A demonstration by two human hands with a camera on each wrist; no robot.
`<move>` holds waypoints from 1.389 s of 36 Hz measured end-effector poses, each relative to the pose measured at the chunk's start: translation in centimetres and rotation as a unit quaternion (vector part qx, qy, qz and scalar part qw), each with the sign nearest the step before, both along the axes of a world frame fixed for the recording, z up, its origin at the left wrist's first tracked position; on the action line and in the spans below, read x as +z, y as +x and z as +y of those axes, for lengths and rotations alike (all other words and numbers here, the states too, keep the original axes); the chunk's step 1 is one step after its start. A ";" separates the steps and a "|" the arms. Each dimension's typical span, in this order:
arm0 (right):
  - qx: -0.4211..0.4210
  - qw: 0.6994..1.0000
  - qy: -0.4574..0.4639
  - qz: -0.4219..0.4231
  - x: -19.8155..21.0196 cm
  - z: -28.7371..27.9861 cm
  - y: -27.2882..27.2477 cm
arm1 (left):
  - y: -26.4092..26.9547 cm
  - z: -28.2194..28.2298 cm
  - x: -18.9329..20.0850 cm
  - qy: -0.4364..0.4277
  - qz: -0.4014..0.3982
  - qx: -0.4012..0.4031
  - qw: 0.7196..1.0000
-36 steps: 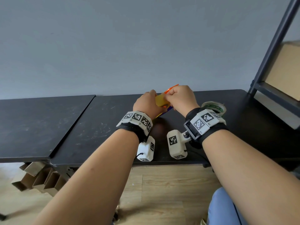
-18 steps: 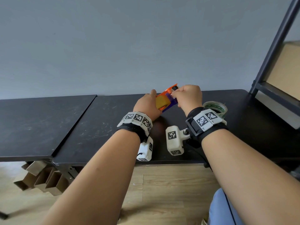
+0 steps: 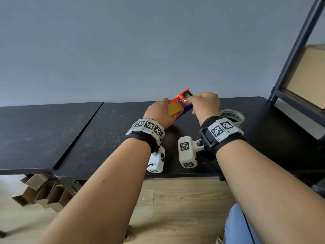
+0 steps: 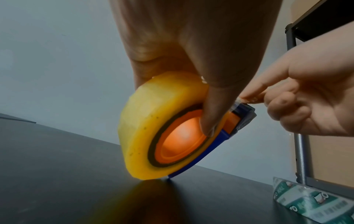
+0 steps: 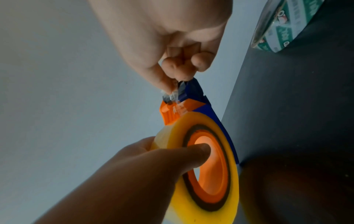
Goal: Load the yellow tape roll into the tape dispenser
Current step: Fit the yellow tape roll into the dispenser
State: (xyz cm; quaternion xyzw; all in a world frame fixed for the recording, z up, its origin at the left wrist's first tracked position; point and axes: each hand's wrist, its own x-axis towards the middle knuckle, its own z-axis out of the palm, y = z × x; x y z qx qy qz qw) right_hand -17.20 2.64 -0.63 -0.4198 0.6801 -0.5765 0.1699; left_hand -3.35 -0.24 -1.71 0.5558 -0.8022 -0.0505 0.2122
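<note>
The yellow roll sits on the orange hub of the dispenser, and the 2 together are tilted, their low edge touching the table and the blade end raised.

The left hand grips the roll: its thumb lies across the roll's open face with the tip at the hub's rim, and the other fingers wrap the far side, so this grip is clamped on the roll. In the right wrist view the thumb presses at the hub's edge.

The right hand is at the dispenser's raised blade end. Its thumb and forefinger are pinched on a clear strip of tape drawn from the roll over the blue and orange head; the remaining fingers are curled into the palm. The strip lies against the blade area, though whether it is cut I cannot tell.

Right of the dispenser, near the right wrist, a second roll with green and white print lies flat on the table. Further right of the dispenser stands a dark metal shelf holding a cardboard box. Behind the dispenser is a plain grey wall.
</note>
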 end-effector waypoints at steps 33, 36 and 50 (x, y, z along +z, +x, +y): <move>-0.031 0.992 -0.037 0.118 0.7 0.5 0.2 | 0.3 0.2 -0.2 0.020 0.035 0.016 0.999; -0.040 0.991 -0.040 0.118 0.5 0.5 0.3 | 0.2 0.3 -0.2 0.016 0.038 0.018 0.999; -0.082 0.994 -0.044 0.053 1.1 0.8 -0.2 | 0.2 0.5 0.0 0.017 0.045 0.009 0.999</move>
